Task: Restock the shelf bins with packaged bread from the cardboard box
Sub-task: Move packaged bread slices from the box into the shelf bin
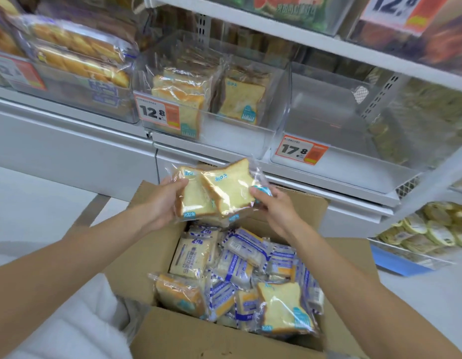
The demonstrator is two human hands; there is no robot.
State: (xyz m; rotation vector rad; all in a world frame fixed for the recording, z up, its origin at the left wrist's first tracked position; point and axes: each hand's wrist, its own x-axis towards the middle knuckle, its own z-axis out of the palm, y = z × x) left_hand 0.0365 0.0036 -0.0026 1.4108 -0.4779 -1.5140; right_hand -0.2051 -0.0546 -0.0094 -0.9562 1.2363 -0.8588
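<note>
Box (199, 338) open, filled with bread packs (235, 265). Left hand (164, 203) and right hand (276, 208) each clamp one edge of held pair (219, 193), two overlapped packs, above box, below bin (232, 134) tagged 12.8 containing upright packs

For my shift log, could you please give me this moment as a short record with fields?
left grip: holds the bread packs from the left
right grip: holds the same packs from the right
bread packs: raised above the cardboard box, below the bins
cardboard box: open, many packs inside
bin tagged 12.8: partly stocked with matching bread
bin tagged 17.8: right of it
</note>
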